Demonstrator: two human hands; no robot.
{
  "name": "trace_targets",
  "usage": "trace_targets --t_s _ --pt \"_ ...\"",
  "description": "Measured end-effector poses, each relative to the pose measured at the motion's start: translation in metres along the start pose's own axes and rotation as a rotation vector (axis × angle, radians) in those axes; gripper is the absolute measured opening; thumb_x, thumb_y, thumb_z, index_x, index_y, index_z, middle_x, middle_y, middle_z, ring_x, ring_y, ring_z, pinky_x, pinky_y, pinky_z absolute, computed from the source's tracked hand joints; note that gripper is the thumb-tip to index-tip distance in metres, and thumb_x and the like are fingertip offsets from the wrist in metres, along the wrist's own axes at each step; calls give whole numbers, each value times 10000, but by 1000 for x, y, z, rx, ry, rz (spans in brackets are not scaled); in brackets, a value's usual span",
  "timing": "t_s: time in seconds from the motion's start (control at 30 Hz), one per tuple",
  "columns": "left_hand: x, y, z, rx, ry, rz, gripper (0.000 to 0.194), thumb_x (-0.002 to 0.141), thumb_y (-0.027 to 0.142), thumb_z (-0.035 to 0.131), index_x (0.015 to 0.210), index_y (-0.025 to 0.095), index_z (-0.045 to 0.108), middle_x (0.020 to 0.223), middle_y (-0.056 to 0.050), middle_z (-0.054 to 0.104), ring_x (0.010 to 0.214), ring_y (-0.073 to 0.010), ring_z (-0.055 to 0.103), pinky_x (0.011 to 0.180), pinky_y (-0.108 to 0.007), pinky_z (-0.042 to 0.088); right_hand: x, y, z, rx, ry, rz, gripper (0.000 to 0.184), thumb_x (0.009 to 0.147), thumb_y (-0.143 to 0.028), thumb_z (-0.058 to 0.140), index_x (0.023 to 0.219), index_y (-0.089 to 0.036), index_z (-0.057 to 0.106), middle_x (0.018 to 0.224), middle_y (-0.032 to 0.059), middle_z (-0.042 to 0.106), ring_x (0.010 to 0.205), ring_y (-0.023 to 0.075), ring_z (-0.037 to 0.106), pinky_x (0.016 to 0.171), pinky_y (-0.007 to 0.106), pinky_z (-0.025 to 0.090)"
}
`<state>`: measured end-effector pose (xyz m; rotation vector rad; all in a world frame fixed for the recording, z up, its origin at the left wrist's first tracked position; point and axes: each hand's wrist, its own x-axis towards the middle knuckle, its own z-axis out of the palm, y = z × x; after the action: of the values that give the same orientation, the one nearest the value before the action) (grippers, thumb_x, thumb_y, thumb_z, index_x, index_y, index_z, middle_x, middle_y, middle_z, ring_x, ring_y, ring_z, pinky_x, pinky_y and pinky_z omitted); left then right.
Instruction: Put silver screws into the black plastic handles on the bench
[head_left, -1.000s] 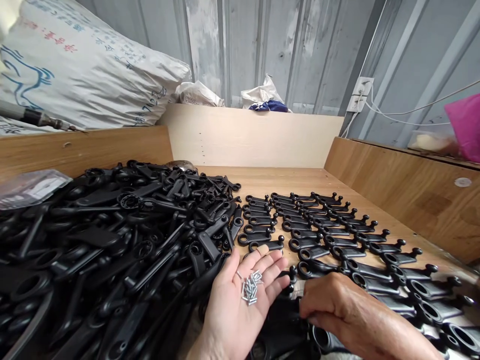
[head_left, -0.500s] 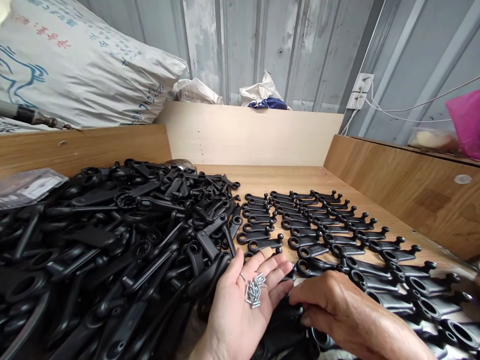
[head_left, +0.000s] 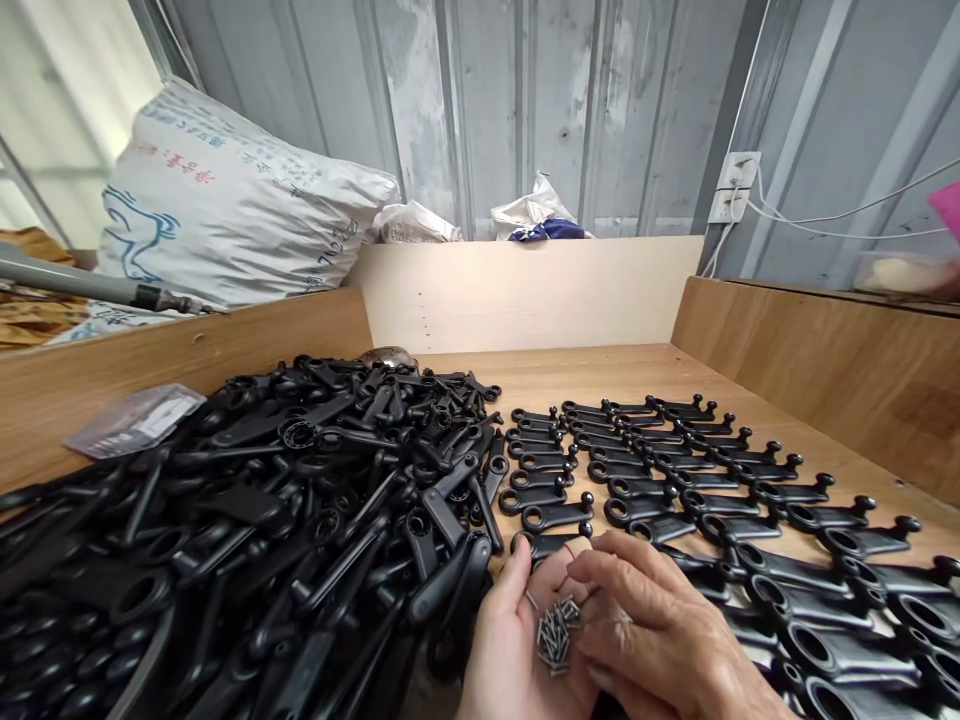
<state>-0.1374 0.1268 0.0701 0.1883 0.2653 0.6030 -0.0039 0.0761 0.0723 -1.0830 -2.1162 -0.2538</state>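
My left hand lies palm up and slightly cupped, with a small heap of short silver metal pins in it. Whether the pins are threaded is too small to tell. Over the left fingers bends my right hand, its fingertips touching the palm beside the heap. Its index finger and thumb are apart, and nothing shows between them. Black crank handles, each with a ring at one end and a ball knob at the other, lie in rows beyond and to the right of my hands.
A big jumbled pile of black handles covers the left of the wooden table. A plastic bag lies by the left board. A power screwdriver rests above that board, before a white sack. Wooden boards border the surface.
My right hand has moved from the handles beside my left hand to over the left palm. The view has shifted, so the table sits lower and further right.
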Motion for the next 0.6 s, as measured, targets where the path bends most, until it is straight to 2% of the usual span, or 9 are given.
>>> trace_targets --t_s 0.07,0.13,0.27,0.4,0.53,0.6 --pt "1 -1 -4 12 -74 -24 585 948 445 230 923 57 667 850 -106 669 755 -165 610 722 -248 423 -3 0 4 -45 -16 37 232 872 -127 405 874 -222 617 1155 33 568 1136 230 421 918 355 424" --pt "2 -2 -8 3 -97 -52 597 948 449 224 937 58 674 864 -108 674 769 -174 610 731 -258 419 -4 2 8 -43 7 34 259 889 -142 372 879 -212 621 1109 44 582 1111 226 436 912 362 418" --pt "3 -6 -9 -49 -50 -95 585 941 455 259 853 80 699 822 -98 676 782 -186 614 762 -270 419 -4 6 20 -48 158 -7 346 934 -248 339 750 -217 630 1005 42 605 1005 214 488 867 358 410" --pt "2 -9 -2 -44 0 -81 603 938 456 253 703 115 691 766 -93 667 838 -214 614 799 -299 422 -4 7 28 -116 178 25 354 931 -271 360 732 -258 653 1006 20 611 1024 216 479 869 359 381" --pt "2 -8 -2 -17 -2 -84 628 941 464 205 806 96 696 785 -105 663 792 -212 615 761 -308 435 -5 8 33 -196 238 -11 391 933 -229 328 655 -227 603 981 5 632 1051 227 469 804 347 356" --pt "2 -6 -6 -37 11 -97 572 937 454 264 838 90 695 810 -108 669 762 -200 616 744 -294 436 -4 8 34 -179 221 -35 407 949 -240 290 660 -208 575 979 9 637 1055 226 474 794 348 355"
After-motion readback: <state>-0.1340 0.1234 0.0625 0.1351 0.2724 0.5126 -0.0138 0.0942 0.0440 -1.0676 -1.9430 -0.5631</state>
